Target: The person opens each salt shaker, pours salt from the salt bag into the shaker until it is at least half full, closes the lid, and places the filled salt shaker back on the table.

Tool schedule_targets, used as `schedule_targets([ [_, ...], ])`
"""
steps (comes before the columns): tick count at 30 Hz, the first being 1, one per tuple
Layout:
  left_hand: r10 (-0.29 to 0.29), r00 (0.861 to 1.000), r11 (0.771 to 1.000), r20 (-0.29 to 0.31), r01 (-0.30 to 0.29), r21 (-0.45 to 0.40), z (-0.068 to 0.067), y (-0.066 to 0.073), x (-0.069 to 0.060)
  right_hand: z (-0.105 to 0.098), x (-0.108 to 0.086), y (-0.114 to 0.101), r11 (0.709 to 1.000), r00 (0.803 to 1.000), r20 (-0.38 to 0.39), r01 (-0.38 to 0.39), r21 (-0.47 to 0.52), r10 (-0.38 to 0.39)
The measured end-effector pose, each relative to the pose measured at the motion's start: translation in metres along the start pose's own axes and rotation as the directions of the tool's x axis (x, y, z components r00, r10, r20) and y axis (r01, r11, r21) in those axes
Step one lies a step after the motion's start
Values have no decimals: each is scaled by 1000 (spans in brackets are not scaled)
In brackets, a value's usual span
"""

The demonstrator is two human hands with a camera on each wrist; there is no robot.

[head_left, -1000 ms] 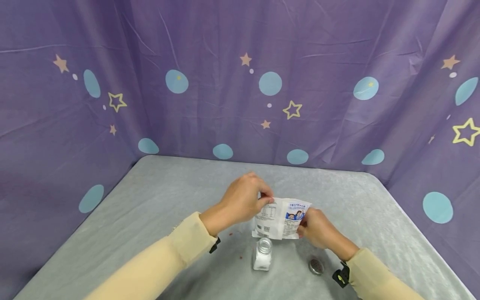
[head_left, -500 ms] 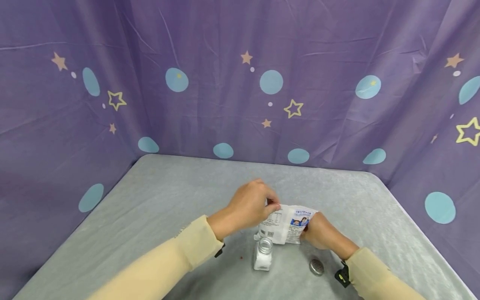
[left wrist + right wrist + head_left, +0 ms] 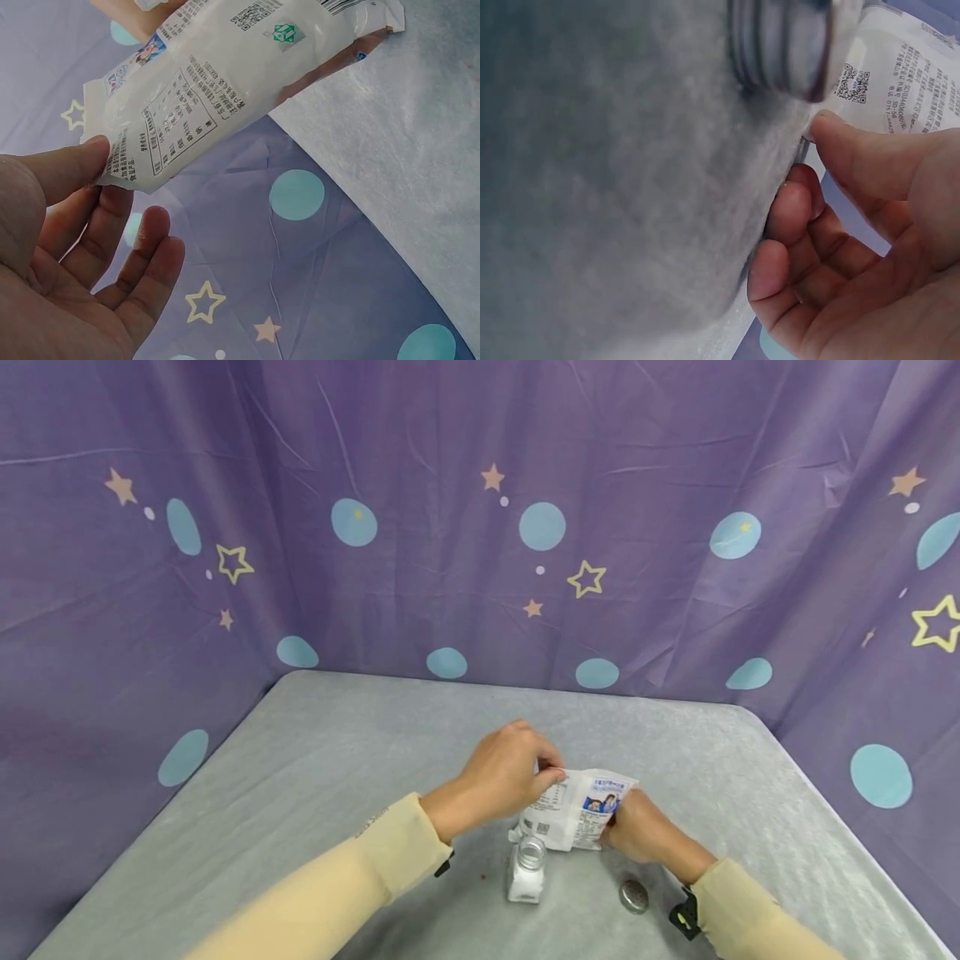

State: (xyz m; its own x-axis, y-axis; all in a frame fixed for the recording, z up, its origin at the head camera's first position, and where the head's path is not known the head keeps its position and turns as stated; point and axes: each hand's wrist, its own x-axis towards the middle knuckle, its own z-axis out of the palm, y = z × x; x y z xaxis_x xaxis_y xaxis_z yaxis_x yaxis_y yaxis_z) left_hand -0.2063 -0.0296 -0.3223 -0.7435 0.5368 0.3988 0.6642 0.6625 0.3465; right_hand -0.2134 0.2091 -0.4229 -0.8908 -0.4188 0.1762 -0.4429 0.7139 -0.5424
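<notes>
A white printed packet (image 3: 573,810) is held tilted just behind a small glass jar (image 3: 527,875). The jar stands uncapped with white contents in its lower part. My left hand (image 3: 510,772) pinches the packet's upper left corner between thumb and fingers, as the left wrist view also shows on the packet (image 3: 217,90). Low on its right side, my right hand (image 3: 641,828) grips the packet, the fingertips partly hidden in the head view. In the right wrist view, the thumb presses on the packet (image 3: 900,82). Whether its mouth is cut open cannot be told.
A round metal lid with small holes (image 3: 633,897) lies on the grey cloth-covered table (image 3: 360,735), right of the jar and near my right wrist. A tiny red speck (image 3: 483,877) lies left of the jar. Purple patterned curtains (image 3: 450,527) enclose the table.
Both hands have shifted the packet a little right and toward me, closer behind the jar. It has tilted slightly. In the last half second there is hardly any motion. The jar and lid stay put.
</notes>
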Motion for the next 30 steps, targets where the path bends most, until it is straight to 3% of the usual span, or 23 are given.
schedule_targets([
  [5, -17, 1000, 1000, -10, 16, -16, 1, -2, 1, 1, -3, -3, 991, 992, 30, -122, 58, 121],
  [15, -36, 999, 999, -14, 36, -11, 1, -4, 2, 0, -2, -7, 971, 974, 58, -223, 89, 219],
  [30, -65, 998, 998, -26, 65, -23, 2, -7, 2, -2, -2, -8, 970, 975, 74, -217, 107, 210],
])
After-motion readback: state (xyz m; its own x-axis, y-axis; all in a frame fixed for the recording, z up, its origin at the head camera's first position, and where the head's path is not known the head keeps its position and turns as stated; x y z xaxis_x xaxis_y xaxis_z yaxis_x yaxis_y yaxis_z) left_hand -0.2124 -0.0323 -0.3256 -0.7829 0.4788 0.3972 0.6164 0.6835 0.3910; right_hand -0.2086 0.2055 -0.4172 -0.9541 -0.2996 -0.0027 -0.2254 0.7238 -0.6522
